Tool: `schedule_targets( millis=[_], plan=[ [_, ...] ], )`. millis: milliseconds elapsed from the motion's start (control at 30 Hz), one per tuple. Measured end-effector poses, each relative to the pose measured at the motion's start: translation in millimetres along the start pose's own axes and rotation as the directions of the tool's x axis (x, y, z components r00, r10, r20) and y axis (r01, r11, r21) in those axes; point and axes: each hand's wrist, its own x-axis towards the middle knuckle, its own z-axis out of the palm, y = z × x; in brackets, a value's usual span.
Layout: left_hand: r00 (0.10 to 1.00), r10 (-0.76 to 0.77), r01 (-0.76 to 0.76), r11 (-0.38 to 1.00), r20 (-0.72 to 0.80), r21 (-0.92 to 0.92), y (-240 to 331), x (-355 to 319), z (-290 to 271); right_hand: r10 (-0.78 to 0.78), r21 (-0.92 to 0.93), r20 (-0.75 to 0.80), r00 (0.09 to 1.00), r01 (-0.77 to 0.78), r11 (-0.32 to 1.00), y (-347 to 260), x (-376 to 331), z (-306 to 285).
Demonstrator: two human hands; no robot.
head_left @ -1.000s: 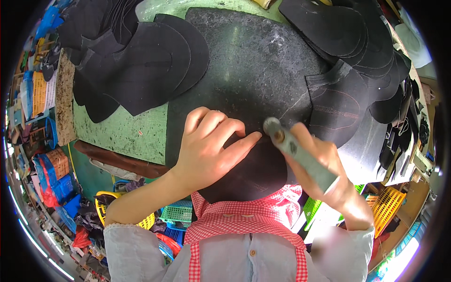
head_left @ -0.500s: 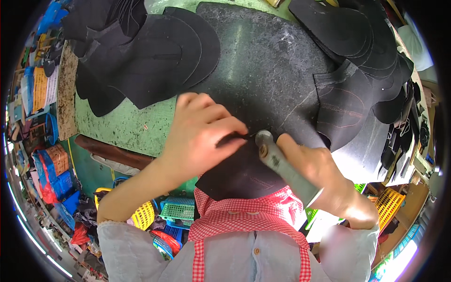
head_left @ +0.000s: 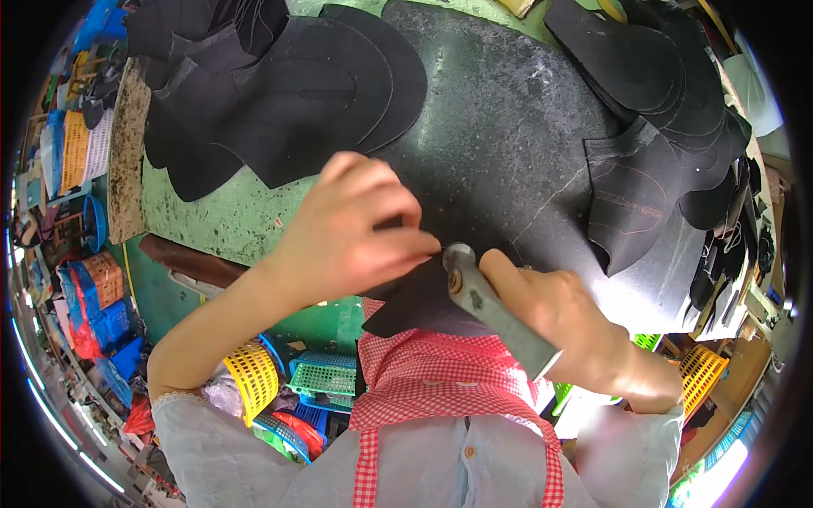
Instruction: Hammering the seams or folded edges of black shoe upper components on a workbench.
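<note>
My right hand (head_left: pixel 563 317) is closed around a hammer with a grey metal head (head_left: pixel 500 317). Its round striking face is at the upper left end, over the dark slab (head_left: pixel 500 127); the handle is mostly hidden by my fingers. Just left of it, my left hand (head_left: pixel 360 229) has thumb and forefinger pinched at the edge of a black shoe-upper piece (head_left: pixel 432 296). That piece hangs over the slab's near edge toward my checked apron. Exactly where the fingertips grip it is partly hidden and slightly blurred.
Black upper pieces lie in an overlapping stack (head_left: pixel 296 93) at left and another stack (head_left: pixel 627 68) at right. One stitched piece (head_left: pixel 627 199) lies on the slab by the right stack. Yellow (head_left: pixel 254 381) and green (head_left: pixel 322 378) plastic baskets stand below the green tabletop (head_left: pixel 212 216).
My left hand has moved slightly left, and its fingertips have drawn closer together. The hammer head has shifted a little left and the black piece sits higher. The whole view has also shifted slightly.
</note>
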Motion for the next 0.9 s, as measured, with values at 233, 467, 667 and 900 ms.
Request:
schedule_targets(
  millis=[233,467,667,900],
  plan=[
    [0.992,0.086,-0.083,0.996,-0.087,0.035,-10.2,-16.8,4.0,-0.001,-0.022,-0.036,0.999,0.0,1.0,-12.4,11.5,4.8],
    [0.983,0.073,-0.048,0.988,0.169,-0.146,33.1,-66.0,0.8,0.029,-0.01,-0.032,0.999,-0.03,1.0,-15.9,15.0,8.1],
    [0.974,0.112,-0.124,0.991,0.199,0.053,36.1,-75.5,10.2,0.014,0.125,-0.178,0.984,0.008,0.992,-20.5,15.7,6.9],
    [0.996,0.077,-0.076,0.997,-0.042,0.023,32.7,-39.9,-7.4,0.011,0.112,-0.228,0.974,0.015,0.994,-3.6,25.1,4.7]
  ],
)
